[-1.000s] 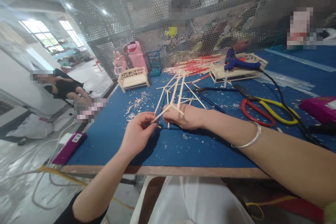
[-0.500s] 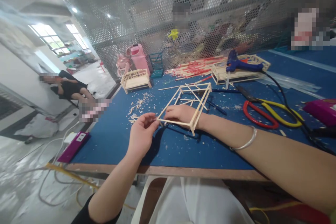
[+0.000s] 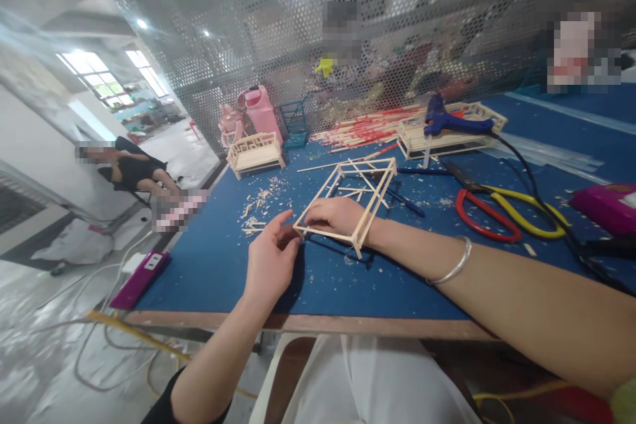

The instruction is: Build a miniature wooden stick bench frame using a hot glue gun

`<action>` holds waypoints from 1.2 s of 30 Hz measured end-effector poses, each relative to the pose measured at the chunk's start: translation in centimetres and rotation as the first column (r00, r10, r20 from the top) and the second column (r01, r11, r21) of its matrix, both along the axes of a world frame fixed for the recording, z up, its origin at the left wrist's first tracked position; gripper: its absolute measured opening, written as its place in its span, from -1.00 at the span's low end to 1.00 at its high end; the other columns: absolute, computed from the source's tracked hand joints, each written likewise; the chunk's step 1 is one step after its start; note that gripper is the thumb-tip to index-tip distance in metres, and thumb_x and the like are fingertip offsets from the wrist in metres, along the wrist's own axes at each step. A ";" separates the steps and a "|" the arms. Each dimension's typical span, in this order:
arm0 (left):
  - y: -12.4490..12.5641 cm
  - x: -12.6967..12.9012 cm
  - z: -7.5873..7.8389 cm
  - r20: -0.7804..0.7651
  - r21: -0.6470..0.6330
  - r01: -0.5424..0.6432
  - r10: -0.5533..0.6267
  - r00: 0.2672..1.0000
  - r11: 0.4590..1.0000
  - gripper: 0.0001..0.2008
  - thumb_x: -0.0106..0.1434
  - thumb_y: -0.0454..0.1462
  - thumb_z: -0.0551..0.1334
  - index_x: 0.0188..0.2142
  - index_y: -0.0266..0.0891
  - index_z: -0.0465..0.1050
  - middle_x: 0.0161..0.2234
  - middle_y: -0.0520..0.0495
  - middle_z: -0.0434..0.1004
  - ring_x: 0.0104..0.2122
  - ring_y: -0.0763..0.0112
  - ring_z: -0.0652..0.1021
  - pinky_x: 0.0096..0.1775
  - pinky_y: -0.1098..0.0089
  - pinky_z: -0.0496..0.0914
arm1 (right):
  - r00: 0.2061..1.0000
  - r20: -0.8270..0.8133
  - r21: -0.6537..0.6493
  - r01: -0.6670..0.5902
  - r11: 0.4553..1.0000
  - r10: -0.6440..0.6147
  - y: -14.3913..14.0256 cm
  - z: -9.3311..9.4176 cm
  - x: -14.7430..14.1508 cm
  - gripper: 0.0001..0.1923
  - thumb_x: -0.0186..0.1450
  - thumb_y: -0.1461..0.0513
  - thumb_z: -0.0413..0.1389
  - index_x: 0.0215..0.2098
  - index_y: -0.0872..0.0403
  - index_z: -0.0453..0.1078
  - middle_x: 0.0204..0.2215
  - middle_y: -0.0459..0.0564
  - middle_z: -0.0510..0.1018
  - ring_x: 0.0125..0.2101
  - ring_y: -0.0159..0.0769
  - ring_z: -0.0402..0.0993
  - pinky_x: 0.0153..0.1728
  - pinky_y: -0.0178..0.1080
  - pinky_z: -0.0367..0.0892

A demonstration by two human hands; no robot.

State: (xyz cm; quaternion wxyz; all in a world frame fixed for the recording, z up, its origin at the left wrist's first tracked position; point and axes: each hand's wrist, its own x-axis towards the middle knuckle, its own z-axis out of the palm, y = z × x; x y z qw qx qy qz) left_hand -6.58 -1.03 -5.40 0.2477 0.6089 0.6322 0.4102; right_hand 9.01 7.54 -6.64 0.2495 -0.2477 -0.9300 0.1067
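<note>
A small frame of thin wooden sticks (image 3: 332, 236) with short corner legs stands tilted above the blue table mat. My right hand (image 3: 338, 215) reaches in through the frame from the right, its fingers curled together by the near left corner; what they hold, if anything, is hidden. Just outside that corner is my left hand (image 3: 271, 258), thumb and index finger spread apart, very close to the stick ends. Whether it touches the frame is unclear. Under the frame's far side lies a dark blue pen-like tool (image 3: 410, 202), partly covered.
Scissors (image 3: 489, 212) with red and yellow handles lie right, near a blue glue gun (image 3: 454, 122) on a wooden stick model. A small wooden bench (image 3: 256, 156) stands far left. Red-tipped sticks (image 3: 358, 127) are piled at the back. Wood scraps (image 3: 263, 202) litter the mat.
The thumb and index finger of my left hand have parted from their pinch at the frame's corner. My right hand stays inside the frame, and the whole view has shifted slightly.
</note>
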 end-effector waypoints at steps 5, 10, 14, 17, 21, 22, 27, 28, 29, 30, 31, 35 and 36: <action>0.1 0.0 -0.2 -0.120 0.045 -0.010 0.015 0.993 0.999 -0.48 0.07 -0.42 0.21 0.06 -0.22 0.32 -0.23 -0.06 0.63 -0.20 0.28 0.59 -0.06 0.22 0.41 | 0.998 0.027 -0.029 0.051 0.998 -0.050 -0.4 0.3 -0.3 -0.83 0.27 0.26 0.08 -0.23 0.10 0.50 -0.20 0.04 0.59 -0.17 -0.23 0.49 -0.29 -0.31 0.29; 0.1 0.1 -0.6 -0.159 0.116 -0.029 0.048 0.986 0.993 -0.47 0.06 -0.44 0.22 0.05 -0.15 0.33 -0.20 -0.03 0.61 -0.23 0.30 0.60 -0.08 0.25 0.43 | 0.983 0.046 -0.029 0.177 0.984 -0.176 -0.5 0.3 -0.7 -0.84 0.27 0.21 0.10 -0.26 0.09 0.49 -0.24 0.05 0.60 -0.19 -0.19 0.50 -0.30 -0.28 0.26; 0.1 0.2 -0.7 -0.172 0.122 -0.037 0.058 0.983 0.992 -0.46 0.06 -0.44 0.23 0.07 -0.16 0.31 -0.20 -0.04 0.61 -0.23 0.29 0.60 -0.10 0.26 0.45 | 0.971 0.074 -0.030 0.228 0.973 -0.225 -0.8 0.5 -0.9 -0.84 0.27 0.20 0.10 -0.28 0.08 0.50 -0.27 0.04 0.61 -0.22 -0.21 0.51 -0.33 -0.29 0.26; 0.1 0.4 -0.6 -0.198 0.130 -0.045 0.070 0.978 0.990 -0.46 0.07 -0.44 0.23 0.07 -0.16 0.31 -0.23 -0.02 0.62 -0.25 0.29 0.61 -0.11 0.27 0.46 | 0.965 0.096 -0.025 0.247 0.969 -0.243 -1.2 0.8 -1.0 -0.85 0.27 0.21 0.10 -0.28 0.08 0.50 -0.25 0.03 0.61 -0.20 -0.21 0.50 -0.31 -0.30 0.27; 0.2 0.6 -0.5 -0.267 0.152 -0.060 0.099 0.959 0.987 -0.49 0.09 -0.44 0.21 0.06 -0.20 0.32 -0.27 -0.03 0.62 -0.27 0.29 0.61 -0.13 0.29 0.46 | 0.960 0.121 -0.025 0.256 0.966 -0.251 -1.7 1.2 -1.1 -0.84 0.28 0.22 0.09 -0.29 0.08 0.51 -0.23 0.04 0.60 -0.17 -0.19 0.49 -0.29 -0.29 0.29; 0.2 0.6 -0.5 -0.296 0.159 -0.059 0.105 0.950 0.986 -0.50 0.09 -0.44 0.20 0.06 -0.21 0.32 -0.27 -0.04 0.62 -0.26 0.28 0.61 -0.13 0.29 0.46 | 0.959 0.125 -0.026 0.261 0.965 -0.256 -1.7 1.3 -1.1 -0.84 0.28 0.22 0.08 -0.29 0.08 0.51 -0.22 0.04 0.60 -0.17 -0.19 0.49 -0.29 -0.29 0.29; -0.1 0.6 -0.5 -0.433 0.192 -0.071 0.150 0.889 0.979 -0.56 0.16 -0.38 0.15 0.06 -0.17 0.34 -0.23 -0.07 0.62 -0.22 0.18 0.59 -0.14 0.24 0.43 | 0.960 0.123 -0.035 0.259 0.965 -0.253 -1.7 1.3 -1.1 -0.81 0.30 0.18 0.07 -0.25 0.05 0.51 -0.18 0.02 0.59 -0.14 -0.24 0.49 -0.26 -0.33 0.30; -0.1 0.6 -0.5 -0.450 0.196 -0.083 0.164 0.878 0.977 -0.56 0.17 -0.36 0.16 0.07 -0.17 0.33 -0.23 -0.08 0.61 -0.21 0.16 0.58 -0.15 0.22 0.43 | 0.963 0.114 -0.037 0.248 0.968 -0.242 -1.7 1.3 -1.1 -0.81 0.30 0.18 0.07 -0.25 0.04 0.51 -0.18 0.01 0.59 -0.14 -0.25 0.49 -0.25 -0.34 0.30; -0.1 0.5 -0.5 -0.461 0.200 -0.095 0.179 0.869 0.975 -0.56 0.17 -0.35 0.16 0.07 -0.18 0.33 -0.22 -0.09 0.61 -0.21 0.14 0.58 -0.15 0.20 0.42 | 0.967 0.103 -0.038 0.236 0.971 -0.231 -1.7 1.2 -1.1 -0.81 0.31 0.18 0.06 -0.26 0.04 0.51 -0.19 0.01 0.60 -0.15 -0.26 0.49 -0.25 -0.34 0.30; -0.1 0.5 -0.5 -0.465 0.201 -0.104 0.189 0.865 0.974 -0.56 0.17 -0.34 0.17 0.07 -0.18 0.32 -0.22 -0.10 0.61 -0.20 0.12 0.57 -0.15 0.19 0.41 | 0.971 0.090 -0.038 0.225 0.974 -0.221 -1.6 1.0 -1.1 -0.81 0.31 0.19 0.06 -0.25 0.03 0.51 -0.19 0.00 0.60 -0.15 -0.27 0.49 -0.25 -0.35 0.30; -0.1 0.4 -0.4 -0.464 0.199 -0.109 0.192 0.865 0.974 -0.55 0.17 -0.33 0.17 0.08 -0.20 0.31 -0.22 -0.11 0.61 -0.20 0.12 0.57 -0.14 0.18 0.41 | 0.975 0.077 -0.034 0.212 0.977 -0.209 -1.6 0.9 -1.1 -0.81 0.31 0.20 0.05 -0.24 0.03 0.51 -0.19 0.00 0.60 -0.15 -0.27 0.50 -0.25 -0.35 0.30; 0.5 0.3 0.0 -0.441 0.145 -0.114 0.167 0.882 0.983 -0.56 0.15 -0.37 0.16 0.06 -0.24 0.32 -0.28 -0.08 0.63 -0.19 0.18 0.57 -0.10 0.22 0.40 | 0.987 0.031 -0.012 0.157 0.987 -0.157 -1.5 0.5 -1.2 -0.79 0.32 0.21 0.03 -0.18 0.04 0.49 -0.15 0.02 0.59 -0.13 -0.27 0.49 -0.24 -0.34 0.30; 0.7 0.3 0.2 -0.432 0.119 -0.114 0.155 0.888 0.986 -0.55 0.12 -0.41 0.16 0.05 -0.25 0.33 -0.29 -0.06 0.64 -0.20 0.21 0.58 -0.10 0.25 0.40 | 0.988 0.026 -0.011 0.150 0.989 -0.150 -1.5 0.5 -1.3 -0.79 0.32 0.21 0.03 -0.18 0.04 0.49 -0.15 0.02 0.59 -0.13 -0.27 0.49 -0.24 -0.34 0.30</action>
